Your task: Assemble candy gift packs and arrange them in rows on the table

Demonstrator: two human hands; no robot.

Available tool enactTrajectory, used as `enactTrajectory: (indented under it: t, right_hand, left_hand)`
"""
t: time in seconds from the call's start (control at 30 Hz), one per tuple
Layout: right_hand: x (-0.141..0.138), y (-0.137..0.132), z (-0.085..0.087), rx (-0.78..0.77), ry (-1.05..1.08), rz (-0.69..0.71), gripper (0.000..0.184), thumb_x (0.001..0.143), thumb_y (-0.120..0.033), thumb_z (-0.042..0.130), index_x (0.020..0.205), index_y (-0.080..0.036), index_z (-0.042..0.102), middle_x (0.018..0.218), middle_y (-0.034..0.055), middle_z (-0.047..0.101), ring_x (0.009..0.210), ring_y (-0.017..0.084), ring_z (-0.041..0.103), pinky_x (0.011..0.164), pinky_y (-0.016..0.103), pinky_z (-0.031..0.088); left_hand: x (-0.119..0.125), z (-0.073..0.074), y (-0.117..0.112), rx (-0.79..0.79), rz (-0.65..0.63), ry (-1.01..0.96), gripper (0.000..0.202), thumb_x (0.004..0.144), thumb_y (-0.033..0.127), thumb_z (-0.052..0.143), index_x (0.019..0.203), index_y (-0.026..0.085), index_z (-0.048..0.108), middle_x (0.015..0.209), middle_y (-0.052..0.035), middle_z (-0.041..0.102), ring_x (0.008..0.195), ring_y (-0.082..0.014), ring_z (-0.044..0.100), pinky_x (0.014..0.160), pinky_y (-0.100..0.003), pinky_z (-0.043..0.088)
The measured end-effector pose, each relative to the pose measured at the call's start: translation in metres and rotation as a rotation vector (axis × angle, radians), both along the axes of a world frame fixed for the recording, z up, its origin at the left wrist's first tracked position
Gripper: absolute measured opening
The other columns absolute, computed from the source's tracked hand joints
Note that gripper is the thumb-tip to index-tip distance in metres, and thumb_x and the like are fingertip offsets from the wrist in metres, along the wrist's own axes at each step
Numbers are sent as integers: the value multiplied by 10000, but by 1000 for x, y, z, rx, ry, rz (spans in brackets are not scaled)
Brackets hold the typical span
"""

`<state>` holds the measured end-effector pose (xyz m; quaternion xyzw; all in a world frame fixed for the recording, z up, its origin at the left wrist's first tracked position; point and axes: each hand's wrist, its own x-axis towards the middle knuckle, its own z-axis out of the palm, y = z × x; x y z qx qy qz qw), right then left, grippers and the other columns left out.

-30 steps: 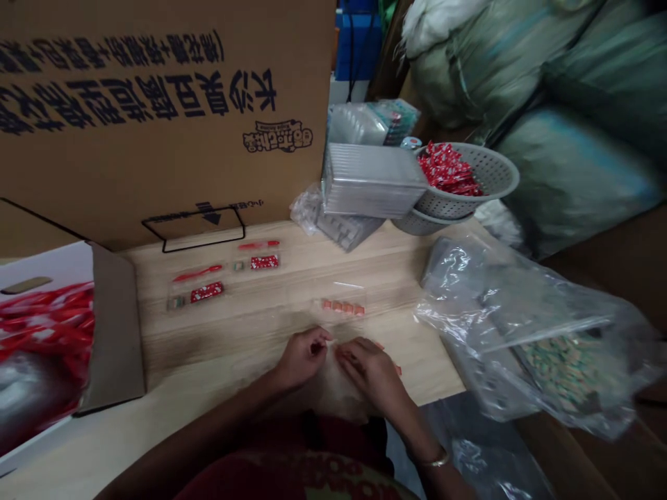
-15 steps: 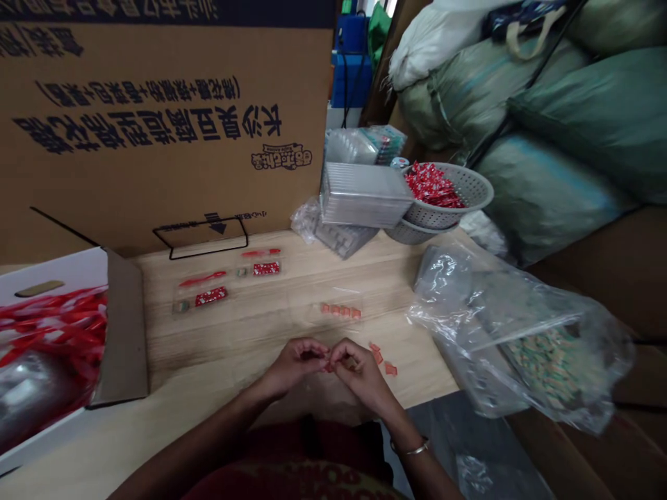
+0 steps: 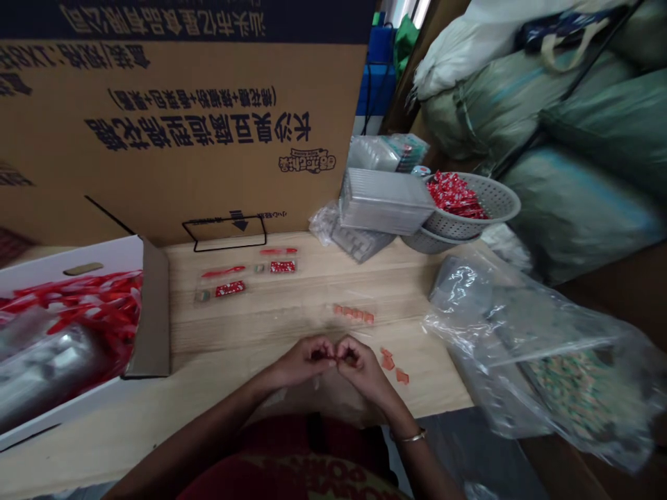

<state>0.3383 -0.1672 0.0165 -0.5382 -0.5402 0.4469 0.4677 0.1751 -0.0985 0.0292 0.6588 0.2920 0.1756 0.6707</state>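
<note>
Over the near part of the table, my left hand [image 3: 307, 360] and my right hand [image 3: 360, 364] meet fingertip to fingertip, both closed in a pinch. Whatever lies between the fingertips is too small and hidden to name. Just beyond them is a thin clear plastic tray, hard to see on the wood, with a row of small orange pieces [image 3: 354, 314]. Loose orange pieces [image 3: 388, 360] lie on the table to the right of my right hand. Farther left, two clear trays each hold a red stick-like item [image 3: 224, 271], a red patterned packet [image 3: 230, 287] and a small greenish piece [image 3: 205, 295].
At left stands a white box [image 3: 156, 312] of red packets. A large carton [image 3: 208, 180] walls off the back. Clear trays [image 3: 388, 198] are stacked near a grey basket [image 3: 503, 201] of red packets. A clear bag [image 3: 542, 333] overhangs the right edge; sacks [image 3: 588, 187] are beyond.
The head view has shifted, so the table's things appear farther right and more of the white box shows. My hands stay together in their pinch, with only slight finger movement.
</note>
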Motion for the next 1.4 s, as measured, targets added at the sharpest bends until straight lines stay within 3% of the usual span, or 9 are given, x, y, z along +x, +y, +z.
enactTrajectory:
  t: [0.17,0.33,0.47,0.57,0.7,0.8,1.0,1.27,1.4]
  right_hand:
    - [-3,-4,-4,-74,280,-34,191,680,-296,657,663,-215,485,658,-26,539,635,136,503,614,248,432]
    - [-2,0,-4,-106,440,-110,210,682,-289,676,654,-215,481,648,-37,514,610,128,494,599,241,419]
    - [2,1,5,66,131,-155,33,759,-230,592,788,-223,579,822,12,586,796,168,566,711,277,462]
    - [6,-2,13,208,-135,-31,204,797,-167,569,981,-242,618,1021,46,609,995,191,562,855,316,458]
    - [13,2,18,250,-256,37,168,856,-172,570,999,-248,613,952,28,638,908,169,598,794,285,474]
    - [21,26,15,250,-317,44,93,883,-182,551,913,-235,622,885,19,652,845,161,610,762,282,471]
    - [30,90,-7,319,-636,58,136,848,-88,555,802,-196,624,812,28,644,783,158,587,720,266,457]
    - [21,97,-8,281,-768,100,132,832,-76,552,808,-176,634,845,68,633,828,208,565,780,333,456]
    - [38,50,9,262,-708,-18,156,891,-161,501,947,-201,641,1029,79,616,990,211,561,880,334,451]
  left_hand:
    - [-1,8,10,114,-212,59,244,792,401,615,746,165,569,670,31,503,624,-99,419,587,-224,335]
    - [7,8,12,-116,-186,-90,297,731,435,693,748,154,600,742,14,569,699,-107,487,678,-234,374]
    - [13,1,10,-341,22,-108,355,674,486,733,726,155,617,614,45,518,591,-85,438,612,-227,339]
    - [14,0,8,-483,86,-136,358,617,462,779,704,152,623,614,43,524,591,-84,443,621,-231,344]
    - [16,0,12,-501,100,-109,326,631,438,763,722,145,651,627,32,544,600,-88,453,626,-234,351]
    - [19,-4,25,-320,166,-18,269,714,401,675,797,145,675,684,8,591,626,-107,488,629,-240,375]
    - [23,-24,57,520,259,405,141,756,104,540,751,163,669,782,-37,626,816,-177,560,794,-307,449]
    - [15,-12,55,753,39,584,124,787,102,549,784,163,657,888,-69,642,912,-202,574,852,-319,456]
    - [-18,-4,42,863,185,771,122,834,183,523,827,172,645,941,-91,629,921,-249,544,820,-388,442]
